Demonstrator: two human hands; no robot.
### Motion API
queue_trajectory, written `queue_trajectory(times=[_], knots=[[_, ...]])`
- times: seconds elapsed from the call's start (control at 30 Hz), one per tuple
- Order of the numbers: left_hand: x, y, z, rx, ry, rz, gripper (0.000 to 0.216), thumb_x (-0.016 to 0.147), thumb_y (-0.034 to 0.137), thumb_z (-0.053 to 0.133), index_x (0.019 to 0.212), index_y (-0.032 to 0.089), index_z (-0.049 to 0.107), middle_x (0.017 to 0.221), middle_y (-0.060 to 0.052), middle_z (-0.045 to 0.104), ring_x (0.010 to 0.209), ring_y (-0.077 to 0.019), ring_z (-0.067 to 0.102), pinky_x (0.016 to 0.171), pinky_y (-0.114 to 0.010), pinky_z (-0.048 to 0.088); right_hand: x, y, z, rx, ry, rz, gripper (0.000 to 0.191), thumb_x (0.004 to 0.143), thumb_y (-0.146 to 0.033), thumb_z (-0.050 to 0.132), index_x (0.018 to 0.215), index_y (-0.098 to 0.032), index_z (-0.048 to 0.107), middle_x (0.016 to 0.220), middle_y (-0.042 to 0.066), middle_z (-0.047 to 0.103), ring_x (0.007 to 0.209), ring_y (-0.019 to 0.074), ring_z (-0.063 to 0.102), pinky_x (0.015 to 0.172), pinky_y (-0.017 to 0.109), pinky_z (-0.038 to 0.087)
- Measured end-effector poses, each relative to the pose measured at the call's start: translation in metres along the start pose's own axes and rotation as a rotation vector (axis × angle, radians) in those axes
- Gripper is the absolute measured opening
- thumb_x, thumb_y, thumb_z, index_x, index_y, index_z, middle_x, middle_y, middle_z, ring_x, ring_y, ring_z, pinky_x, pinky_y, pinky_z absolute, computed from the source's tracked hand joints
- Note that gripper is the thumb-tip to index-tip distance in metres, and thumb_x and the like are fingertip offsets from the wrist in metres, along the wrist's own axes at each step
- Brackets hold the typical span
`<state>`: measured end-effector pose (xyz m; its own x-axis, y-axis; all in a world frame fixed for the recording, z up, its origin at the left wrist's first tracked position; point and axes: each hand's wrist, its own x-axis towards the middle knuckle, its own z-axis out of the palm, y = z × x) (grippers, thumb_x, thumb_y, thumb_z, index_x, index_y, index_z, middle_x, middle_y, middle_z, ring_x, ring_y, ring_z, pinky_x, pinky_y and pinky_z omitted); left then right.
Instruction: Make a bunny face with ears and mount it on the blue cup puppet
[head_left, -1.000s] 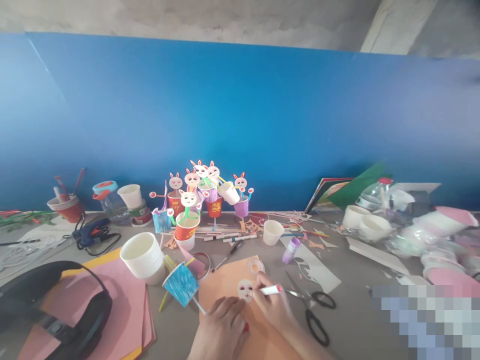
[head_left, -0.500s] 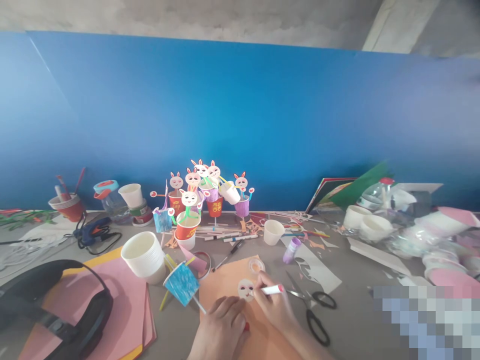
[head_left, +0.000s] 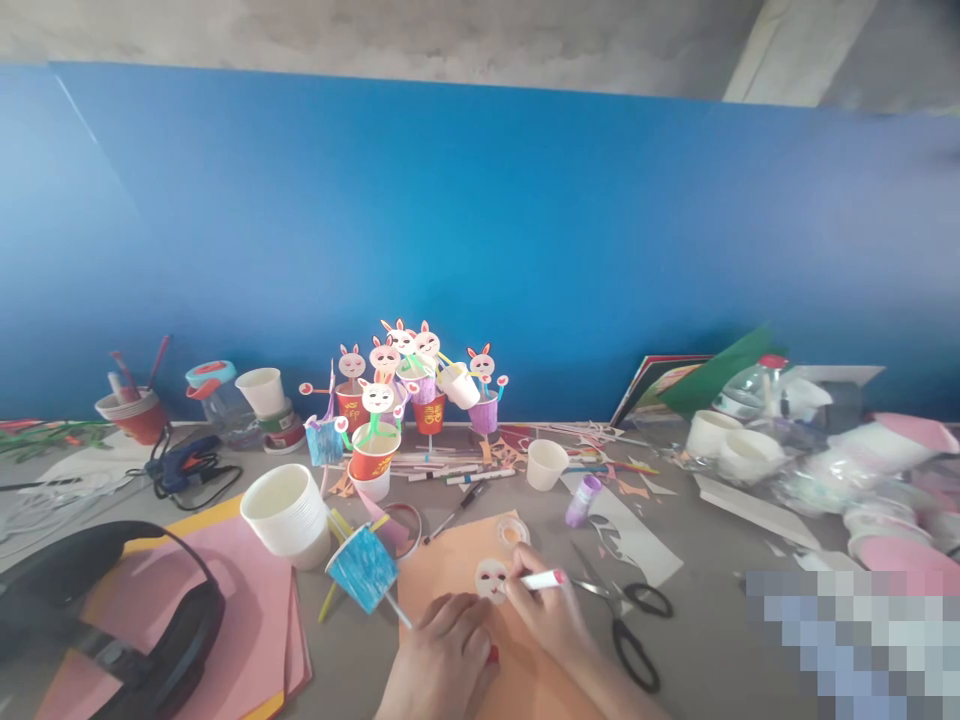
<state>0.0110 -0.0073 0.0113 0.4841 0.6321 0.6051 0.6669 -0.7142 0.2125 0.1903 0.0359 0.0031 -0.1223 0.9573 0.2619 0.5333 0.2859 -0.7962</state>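
Note:
My right hand (head_left: 555, 610) is closed around a white marker (head_left: 538, 580) with a red end. Its tip, partly hidden by my fingers, is at the right side of a small round paper face (head_left: 491, 579) with drawn eyes. The face lies on an orange sheet of paper (head_left: 450, 545). My left hand (head_left: 446, 645) rests palm down on that sheet, fingertips at the face's lower edge. A small red piece (head_left: 493, 654) shows beside its thumb; what it belongs to is hidden. Left of my hands lies a blue-coloured paper cup (head_left: 364, 568) with straws.
Scissors (head_left: 622, 600) and a purple glue stick (head_left: 583, 500) lie to the right. A roll of tape (head_left: 513, 531) sits on the orange sheet. Rabbit-faced cup figures (head_left: 376, 450) stand behind. Stacked white cups (head_left: 285, 515) and black headphones (head_left: 150, 620) are at the left.
Both hands stay almost in place. The marker has shifted very slightly left at the face; nothing has been let go or picked up.

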Motion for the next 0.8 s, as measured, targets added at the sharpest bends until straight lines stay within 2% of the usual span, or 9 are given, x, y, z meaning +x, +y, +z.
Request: queue_trajectory(times=[0.8], knots=[[0.0002, 0.0002, -0.0016, 0.010, -0.013, -0.002, 0.010, 0.089, 0.018, 0.053, 0.082, 0.020, 0.061, 0.105, -0.004, 0.075, 0.096, -0.0223, 0.069, 0.083, -0.037, 0.058, -0.0003, 0.0001, -0.0002, -0.004, 0.002, -0.007, 0.018, 0.079, -0.018, 0.045, 0.064, -0.025, 0.037, 0.054, -0.006, 0.041, 0.051, 0.0132, 0.041, 0.051, 0.022, 0.035]])
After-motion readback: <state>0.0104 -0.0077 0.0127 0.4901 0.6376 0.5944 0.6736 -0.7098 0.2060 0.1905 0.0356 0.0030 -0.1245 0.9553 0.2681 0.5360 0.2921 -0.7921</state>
